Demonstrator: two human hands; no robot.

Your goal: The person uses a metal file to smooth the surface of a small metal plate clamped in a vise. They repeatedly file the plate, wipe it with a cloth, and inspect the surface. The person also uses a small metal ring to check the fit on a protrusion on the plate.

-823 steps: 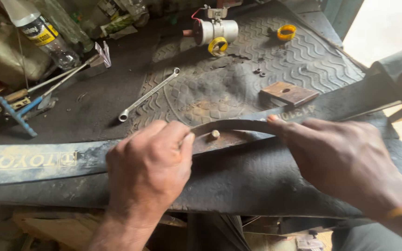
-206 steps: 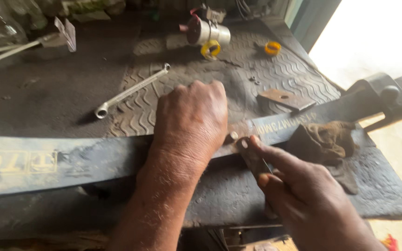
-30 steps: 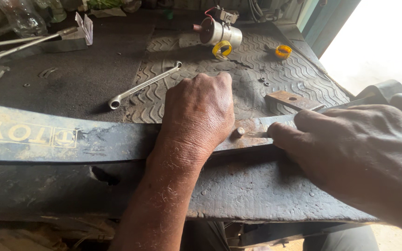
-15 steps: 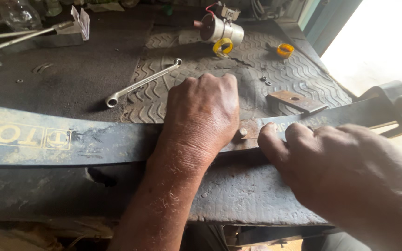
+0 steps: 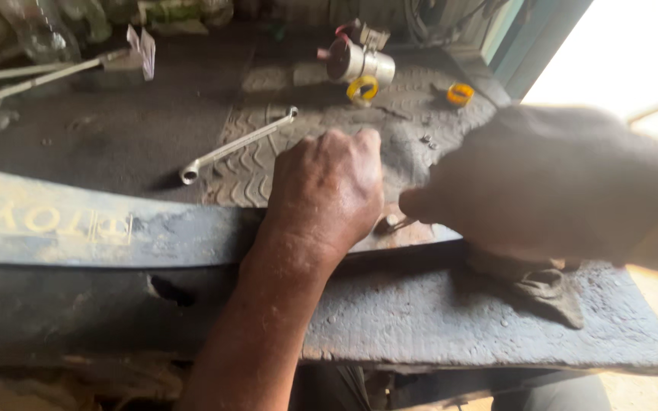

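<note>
1. Head view: left hand (image 5: 327, 194) lies knuckles-up on the long dark metal bar (image 5: 116, 236), fingers curled over its far edge, pressing it onto the bench.
2. Bar runs left to right across the near part of the rubber mat (image 5: 436, 320); small bolt (image 5: 391, 221) stands in a rusty patch of the bar, just right of the left hand.
3. Right hand (image 5: 542, 190) is blurred, raised over the bar's right part, one fingertip near the bolt. Cannot tell whether its fingers hold anything.
4. Crumpled brown rag (image 5: 542, 283) lies on the mat under the right hand.
5. Behind: ring spanner (image 5: 234, 146) lies diagonally on the mat, well apart from the hands.
6. Far back: silver cylinder (image 5: 359, 65) with yellow ring (image 5: 362, 89) touching it; orange ring (image 5: 460, 93) to their right.
</note>
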